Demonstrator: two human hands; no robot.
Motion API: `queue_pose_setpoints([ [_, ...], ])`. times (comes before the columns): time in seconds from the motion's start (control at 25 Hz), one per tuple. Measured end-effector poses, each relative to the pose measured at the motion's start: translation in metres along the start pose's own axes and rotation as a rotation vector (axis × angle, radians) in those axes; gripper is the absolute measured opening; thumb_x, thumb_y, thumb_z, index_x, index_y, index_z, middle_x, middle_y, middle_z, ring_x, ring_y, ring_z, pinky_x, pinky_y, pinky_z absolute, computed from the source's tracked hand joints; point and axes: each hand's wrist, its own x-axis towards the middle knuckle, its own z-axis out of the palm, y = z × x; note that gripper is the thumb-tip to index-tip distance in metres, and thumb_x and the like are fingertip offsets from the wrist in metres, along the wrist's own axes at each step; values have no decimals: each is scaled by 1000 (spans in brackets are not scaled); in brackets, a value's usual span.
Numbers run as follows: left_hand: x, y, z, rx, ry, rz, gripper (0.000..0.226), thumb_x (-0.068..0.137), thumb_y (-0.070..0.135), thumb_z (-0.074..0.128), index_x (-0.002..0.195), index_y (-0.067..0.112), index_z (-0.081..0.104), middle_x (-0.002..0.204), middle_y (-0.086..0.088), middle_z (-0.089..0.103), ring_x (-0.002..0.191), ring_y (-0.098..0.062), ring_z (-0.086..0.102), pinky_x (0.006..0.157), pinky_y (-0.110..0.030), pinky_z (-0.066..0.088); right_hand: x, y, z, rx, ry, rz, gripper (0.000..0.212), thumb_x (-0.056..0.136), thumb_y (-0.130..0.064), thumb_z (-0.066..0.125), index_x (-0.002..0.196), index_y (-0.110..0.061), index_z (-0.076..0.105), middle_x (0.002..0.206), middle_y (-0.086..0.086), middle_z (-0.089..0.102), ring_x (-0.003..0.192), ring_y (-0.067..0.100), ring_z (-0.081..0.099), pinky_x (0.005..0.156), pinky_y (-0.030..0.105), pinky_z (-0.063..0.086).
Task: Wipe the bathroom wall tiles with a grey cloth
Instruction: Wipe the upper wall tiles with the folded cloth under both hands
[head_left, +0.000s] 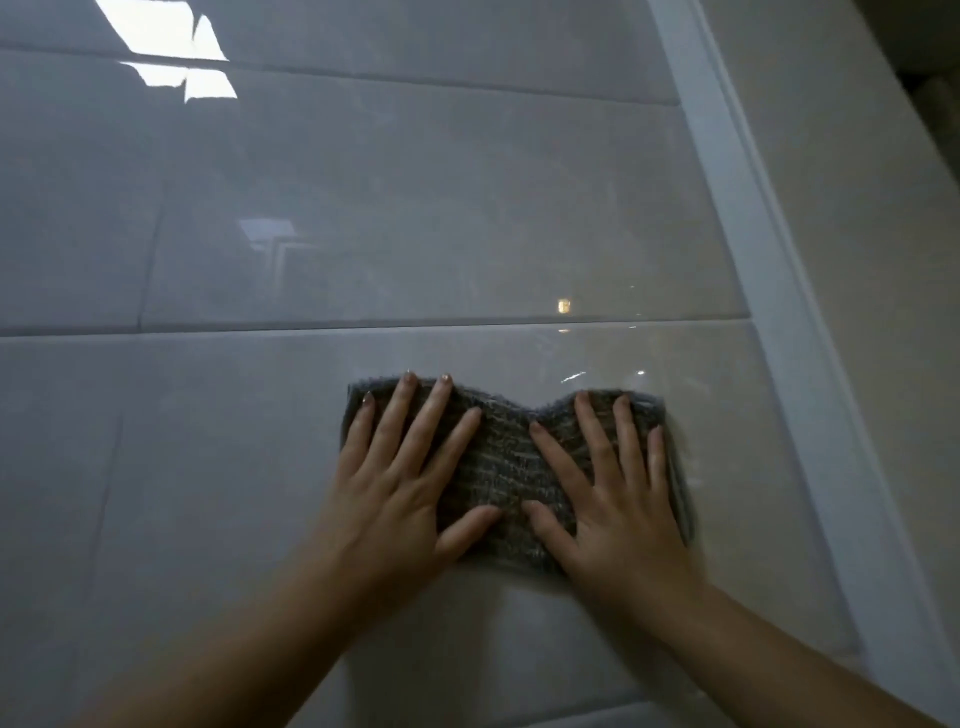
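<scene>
Left hand (400, 483) flat, fingers splayed, pressing left half of grey cloth (501, 467) against glossy wall tiles (208, 441); right hand (613, 493) likewise flat and spread on cloth's right half; white corner trim (779, 312) just right of cloth.

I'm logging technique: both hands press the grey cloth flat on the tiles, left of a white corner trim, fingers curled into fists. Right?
Not fists. In the head view the left hand and right hand lie open, fingers spread, on the grey cloth, left of the white trim.
</scene>
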Motion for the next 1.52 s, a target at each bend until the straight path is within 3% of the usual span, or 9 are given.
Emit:
queue_pose_setpoints([
  [0.12,12,0,0,28,-29,23,79,92,74,27,155,26,24,164,-7,14,152,-30,5,119,-52,8,20,13,-2,7,-11,-61,67,89,-69,27,150,-43,20,162,8,13,148,38,6,115,59,2],
  [0.24,52,-6,-5,33,-33,-88,82,90,76,19,156,28,20,164,-6,11,152,-28,1,121,-47,1,71,29,-11,31,-45,-7,71,84,-73,22,149,-49,9,163,3,0,148,34,-9,116,57,-8],
  [0.36,106,4,-8,11,-47,-246,86,84,80,9,156,32,3,165,-3,-5,151,-25,-12,121,-46,-9,116,49,-19,29,-120,68,68,86,-74,17,147,-53,-4,162,-3,-16,146,29,-23,115,55,-15],
  [0.52,169,36,-7,-3,-105,-305,82,89,77,14,155,34,-6,164,-1,-16,149,-26,-21,121,-48,-12,146,90,-29,50,-163,162,63,93,-69,22,147,-54,-5,161,-5,-17,146,27,-22,116,53,-15],
  [0.72,147,65,3,-7,-120,-172,82,87,79,7,155,35,-8,163,-1,-20,147,-24,-26,120,-49,-13,95,120,-23,31,-108,155,67,87,-73,11,147,-52,-6,162,-2,-12,147,27,-19,117,54,-12],
  [0.96,88,86,17,-43,-19,15,78,92,74,17,155,28,22,165,-6,2,152,-28,-5,120,-51,-1,12,104,-9,-18,-50,37,64,94,-66,9,152,-39,14,160,12,16,147,38,7,114,58,4],
  [1.2,149,68,9,-30,-43,-137,85,83,79,9,156,35,10,165,-4,-8,151,-26,-13,120,-47,-10,95,116,-22,-7,-152,67,72,78,-70,0,147,-50,-11,161,-3,-19,145,28,-24,116,54,-15],
  [1.4,185,74,6,-17,-122,-207,82,89,78,15,156,36,-5,164,-1,-15,149,-25,-22,119,-47,-14,116,134,-28,40,-172,145,60,95,-63,21,148,-51,-3,161,-4,-17,146,26,-23,116,53,-14],
  [1.52,165,86,11,-25,-86,-149,82,89,78,16,156,34,-1,165,-2,-12,150,-25,-19,120,-47,-13,87,142,-24,17,-134,173,66,89,-70,13,149,-49,-5,162,-2,-15,146,26,-20,117,49,-15],
])
